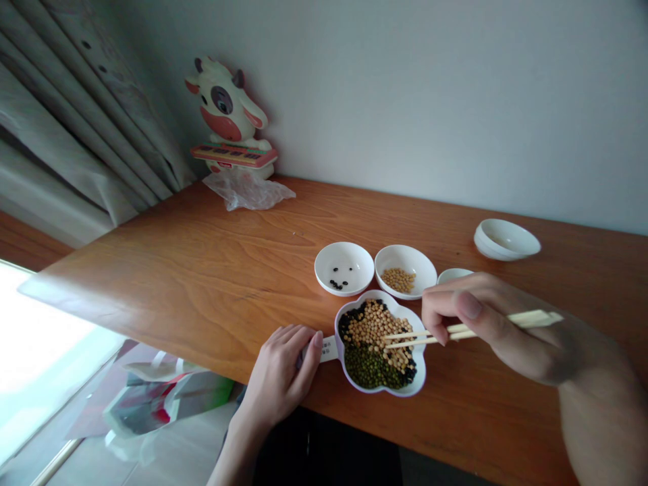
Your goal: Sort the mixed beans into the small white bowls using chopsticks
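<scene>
My left hand (pixel 286 368) is closed around the handle of a flower-shaped dish (pixel 424 378) with a pale purple rim, near the table's front edge. Soybeans (pixel 372 324), mung beans (pixel 367 368) and black beans (pixel 354 314) fill the dish. In my right hand (pixel 486 317) is a pair of wooden chopsticks (pixel 458 332), their tips over the soybeans; whether they pinch a bean I cannot tell. Behind the dish, one white bowl (pixel 331 260) contains several black beans, and a second white bowl (pixel 430 270) contains soybeans. My right hand partly hides a third bowl (pixel 452 273).
Stacked-looking white bowls (pixel 506 239) stand at the back right. At the back left, a cow-shaped toy keyboard (pixel 233 128) sits behind a crumpled clear plastic bag (pixel 248 190). Curtains (pixel 75 115) hang on the left. Bags (pixel 156 398) lie on the floor below the wooden table (pixel 212 290).
</scene>
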### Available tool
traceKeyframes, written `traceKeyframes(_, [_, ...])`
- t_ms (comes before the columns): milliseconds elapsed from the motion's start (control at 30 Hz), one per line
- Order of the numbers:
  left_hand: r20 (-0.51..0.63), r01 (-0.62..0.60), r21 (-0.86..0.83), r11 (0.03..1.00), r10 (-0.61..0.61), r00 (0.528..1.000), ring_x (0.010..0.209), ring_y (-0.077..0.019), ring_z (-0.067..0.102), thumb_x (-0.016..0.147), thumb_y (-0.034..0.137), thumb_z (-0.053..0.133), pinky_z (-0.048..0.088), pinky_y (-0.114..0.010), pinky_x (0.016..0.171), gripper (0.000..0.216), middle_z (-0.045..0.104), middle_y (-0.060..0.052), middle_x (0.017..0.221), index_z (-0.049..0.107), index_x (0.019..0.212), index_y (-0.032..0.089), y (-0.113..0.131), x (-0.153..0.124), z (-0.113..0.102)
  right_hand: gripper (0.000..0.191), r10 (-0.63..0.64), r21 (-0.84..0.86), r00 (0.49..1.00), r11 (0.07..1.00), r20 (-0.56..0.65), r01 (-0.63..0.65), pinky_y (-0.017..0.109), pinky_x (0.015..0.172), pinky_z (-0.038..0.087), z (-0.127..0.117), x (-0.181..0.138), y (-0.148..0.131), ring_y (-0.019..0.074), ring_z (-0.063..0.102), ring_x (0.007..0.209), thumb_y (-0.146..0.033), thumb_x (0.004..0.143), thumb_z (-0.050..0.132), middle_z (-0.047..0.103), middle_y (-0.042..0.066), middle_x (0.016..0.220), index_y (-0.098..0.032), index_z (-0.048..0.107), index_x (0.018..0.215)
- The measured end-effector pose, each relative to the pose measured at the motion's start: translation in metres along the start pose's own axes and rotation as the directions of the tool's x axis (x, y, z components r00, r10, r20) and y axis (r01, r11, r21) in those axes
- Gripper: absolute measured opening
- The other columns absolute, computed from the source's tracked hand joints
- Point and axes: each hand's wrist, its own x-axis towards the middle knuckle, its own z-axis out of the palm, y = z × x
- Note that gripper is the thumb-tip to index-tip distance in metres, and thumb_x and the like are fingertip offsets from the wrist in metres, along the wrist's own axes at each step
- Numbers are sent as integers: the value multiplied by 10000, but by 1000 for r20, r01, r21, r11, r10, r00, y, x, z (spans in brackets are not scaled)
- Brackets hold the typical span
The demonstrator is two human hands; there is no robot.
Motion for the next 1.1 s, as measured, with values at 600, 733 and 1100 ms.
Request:
traceKeyframes(600, [-4,0,15,1000,0,1000,731,-200,587,1176,341,416,440,-350,746,375,634,-26,790,522,832,235,0,1,-1,625,-146,43,982,987,-117,152,354,656,405,4,2,3,154,550,613,-614,1148,324,629,12,679,-225,641,775])
traceKeyframes(733, [-8,-4,16,1000,4,1000,723,-197,583,1173,327,424,440,-350,743,370,630,-23,783,510,825,234,-2,1,-1,665,-188,33,942,978,-279,205,383,605,374,-8,-5,2,170,549,582,-614,1147,298,636,30,654,-232,666,745])
traceKeyframes(1100, [-1,-8,-1,1000,8,1000,739,-194,588,1168,307,442,435,-341,754,342,637,-17,799,541,850,229,2,1,-2,758,24,-62,845,996,-534,-68,405,562,343,-28,-20,2,208,545,583,-748,1092,201,634,59,676,-245,698,822])
